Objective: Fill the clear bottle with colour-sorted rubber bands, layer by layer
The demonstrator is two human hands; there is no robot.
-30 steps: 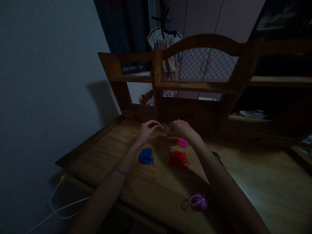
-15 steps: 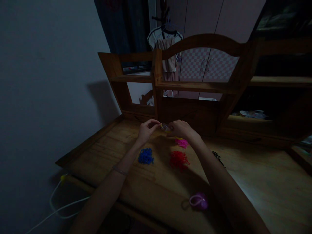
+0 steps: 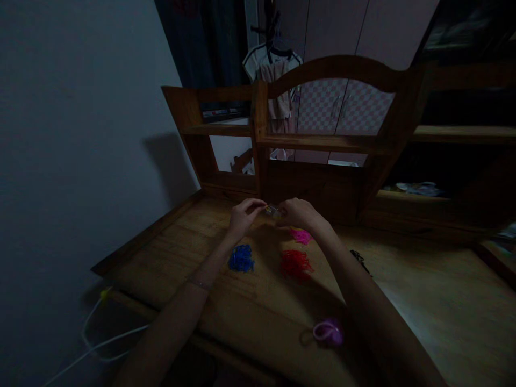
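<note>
Above the back of the wooden table, my left hand [image 3: 244, 216] pinches thumb and forefinger at the left end of a small clear plastic piece [image 3: 272, 211]. A bit of yellow shows at those fingertips, too small to name. My right hand [image 3: 297, 211] is closed around the right end of the clear piece, and its fingers are partly hidden. Below the hands lie a pile of thin blue bands [image 3: 241, 258] and a pile of red bands [image 3: 296, 264]. A pink pile [image 3: 300, 236] with some yellow behind it is partly covered by my right hand.
Near the table's front lies a purple item with a loop [image 3: 330, 332]. Dark strands [image 3: 360, 260] lie beside my right forearm. A wooden shelf unit [image 3: 322, 141] stands along the table's back, a wall [image 3: 80, 134] on the left. White cable [image 3: 97, 346] hangs at front left.
Both hands stay almost in place around the clear piece. The left fingertips and the clear piece have shifted very slightly; the piles have not moved.
</note>
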